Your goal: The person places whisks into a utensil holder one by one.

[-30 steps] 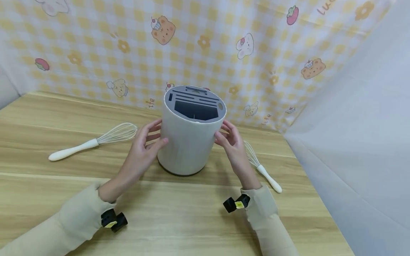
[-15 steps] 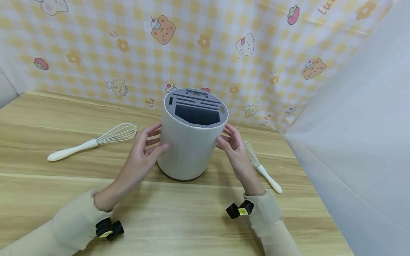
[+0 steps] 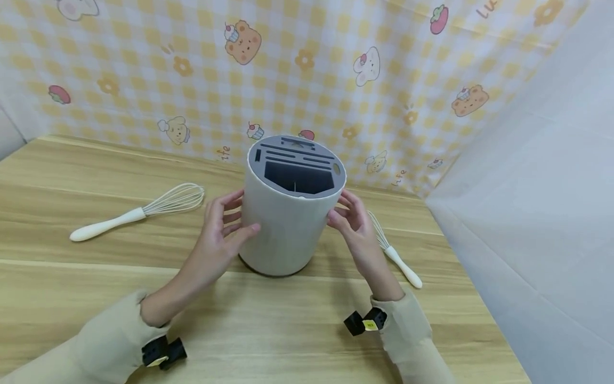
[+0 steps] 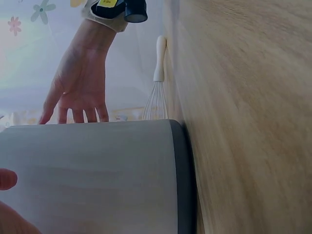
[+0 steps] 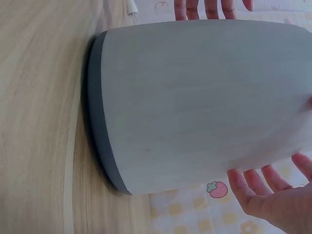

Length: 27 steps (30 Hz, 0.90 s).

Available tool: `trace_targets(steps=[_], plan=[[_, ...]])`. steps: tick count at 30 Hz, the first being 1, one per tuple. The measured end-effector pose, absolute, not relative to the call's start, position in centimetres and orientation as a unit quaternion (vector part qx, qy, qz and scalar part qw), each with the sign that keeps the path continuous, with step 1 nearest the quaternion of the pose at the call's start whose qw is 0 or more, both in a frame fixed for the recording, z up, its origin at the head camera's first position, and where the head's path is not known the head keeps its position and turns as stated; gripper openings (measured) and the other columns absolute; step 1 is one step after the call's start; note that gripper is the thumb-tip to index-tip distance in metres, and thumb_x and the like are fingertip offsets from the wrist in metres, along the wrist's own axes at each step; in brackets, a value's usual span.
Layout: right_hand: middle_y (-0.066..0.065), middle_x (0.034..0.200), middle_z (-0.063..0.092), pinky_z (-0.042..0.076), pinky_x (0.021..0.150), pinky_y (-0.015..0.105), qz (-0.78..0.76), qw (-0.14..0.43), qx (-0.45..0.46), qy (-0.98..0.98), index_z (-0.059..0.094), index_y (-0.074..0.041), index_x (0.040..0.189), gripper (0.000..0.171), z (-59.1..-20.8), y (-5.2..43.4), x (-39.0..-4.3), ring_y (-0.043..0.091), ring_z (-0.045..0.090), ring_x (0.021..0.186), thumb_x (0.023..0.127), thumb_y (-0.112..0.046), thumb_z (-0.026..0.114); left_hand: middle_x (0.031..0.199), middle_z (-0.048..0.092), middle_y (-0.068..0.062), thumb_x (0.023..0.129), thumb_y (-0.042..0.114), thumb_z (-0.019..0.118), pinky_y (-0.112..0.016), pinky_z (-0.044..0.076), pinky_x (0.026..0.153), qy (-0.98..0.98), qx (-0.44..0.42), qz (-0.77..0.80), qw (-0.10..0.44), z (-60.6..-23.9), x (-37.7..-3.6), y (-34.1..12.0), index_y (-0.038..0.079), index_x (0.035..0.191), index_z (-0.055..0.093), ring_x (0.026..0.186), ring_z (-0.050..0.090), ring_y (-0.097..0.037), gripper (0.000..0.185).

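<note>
One pale grey cylindrical utensil holder with a dark grey slotted top insert [image 3: 289,213] stands upright on the light wooden table [image 3: 297,325], between the two hands. The left hand [image 3: 221,232] lies against its left wall with fingers spread and only lightly bent, thumb touching the front. The right hand [image 3: 352,221] sits at its right wall, fingers straight and spread; whether they touch cannot be told. Two white-handled wire whisks lie flat: one long whisk [image 3: 139,212] well to the left of the left hand, one smaller whisk [image 3: 393,253] just beside the right wrist.
</note>
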State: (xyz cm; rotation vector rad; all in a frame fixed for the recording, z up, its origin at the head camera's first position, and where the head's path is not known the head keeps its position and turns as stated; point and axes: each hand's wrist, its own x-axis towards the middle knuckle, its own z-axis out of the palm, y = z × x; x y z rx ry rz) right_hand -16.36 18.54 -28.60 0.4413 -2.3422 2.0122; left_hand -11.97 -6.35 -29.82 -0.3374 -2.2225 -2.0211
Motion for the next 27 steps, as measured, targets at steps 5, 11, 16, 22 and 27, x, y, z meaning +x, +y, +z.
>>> trace_targets(steps=[5, 11, 16, 22, 27], plan=[[0.001, 0.137, 0.041, 0.047, 0.096, 0.031, 0.642, 0.015, 0.149, -0.752, 0.035, -0.018, 0.139, 0.047, -28.52, 18.62, -16.21, 0.019, 0.048, 0.118, 0.095, -0.011, 0.051, 0.141, 0.019, -0.012, 0.091, 0.018, 0.059, -0.052, 0.029, 0.109, -0.735, -0.111, -0.667, 0.048, -29.72, -11.77, -6.28, 0.012, 0.144, 0.02, 0.13, 0.031, -0.033, 0.067], [0.003, 0.137, 0.041, 0.049, 0.093, 0.028, 0.637, 0.022, 0.165, -0.752, 0.034, -0.016, 0.139, 0.048, -28.54, 18.56, -16.03, 0.021, 0.047, 0.116, 0.095, -0.009, 0.051, 0.141, 0.019, -0.012, 0.091, 0.017, 0.059, -0.052, 0.029, 0.109, -0.737, -0.109, -0.665, 0.047, -29.62, -11.65, -6.17, 0.01, 0.144, 0.019, 0.129, 0.031, -0.034, 0.067], [0.002, 0.138, 0.041, 0.048, 0.094, 0.029, 0.637, 0.021, 0.168, -0.752, 0.034, -0.016, 0.139, 0.048, -28.63, 18.61, -15.93, 0.021, 0.047, 0.116, 0.095, -0.01, 0.051, 0.14, 0.02, -0.014, 0.09, 0.016, 0.059, -0.053, 0.03, 0.108, -0.741, -0.106, -0.661, 0.049, -29.48, -11.47, -6.09, 0.008, 0.143, 0.019, 0.128, 0.03, -0.035, 0.067], [0.002, 0.138, 0.04, 0.048, 0.093, 0.028, 0.634, 0.02, 0.165, -0.755, 0.034, -0.016, 0.139, 0.048, -28.65, 18.65, -15.88, 0.02, 0.047, 0.116, 0.095, -0.009, 0.05, 0.141, 0.018, -0.014, 0.09, 0.017, 0.059, -0.054, 0.029, 0.109, -0.746, -0.105, -0.656, 0.044, -29.54, -11.41, -6.06, 0.008, 0.143, 0.018, 0.129, 0.029, -0.035, 0.068], [0.002, 0.138, 0.04, 0.048, 0.094, 0.031, 0.633, 0.022, 0.165, -0.756, 0.034, -0.016, 0.139, 0.048, -28.66, 18.53, -15.93, 0.02, 0.047, 0.116, 0.095, -0.01, 0.051, 0.142, 0.017, -0.013, 0.09, 0.018, 0.059, -0.054, 0.028, 0.109, -0.751, -0.105, -0.65, 0.043, -29.53, -11.42, -6.16, 0.009, 0.144, 0.017, 0.129, 0.028, -0.035, 0.069]])
